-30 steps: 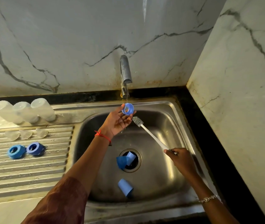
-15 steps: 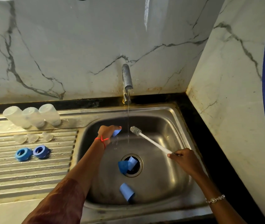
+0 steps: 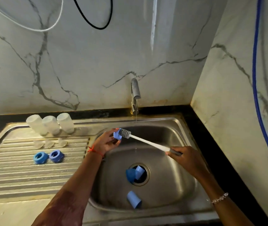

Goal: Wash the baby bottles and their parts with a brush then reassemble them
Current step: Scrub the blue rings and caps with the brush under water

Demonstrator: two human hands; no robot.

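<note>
Head view, left grip pinching blue bottle ring above sink, right grip clasping brush handle, bristles pressing against ring, tap running water.

The sink basin is brushed stainless steel, dull and water-streaked; the ridged drainboard is the same metal, more scuffed. The tap is plain grey metal. The wall is glossy white veined marble and the counter polished black stone. The bottles are frosted translucent plastic, the teats clear and soft-looking. The rings, the caps and the third ring are smooth blue plastic. The brush has a white plastic handle and grey bristles.
</note>
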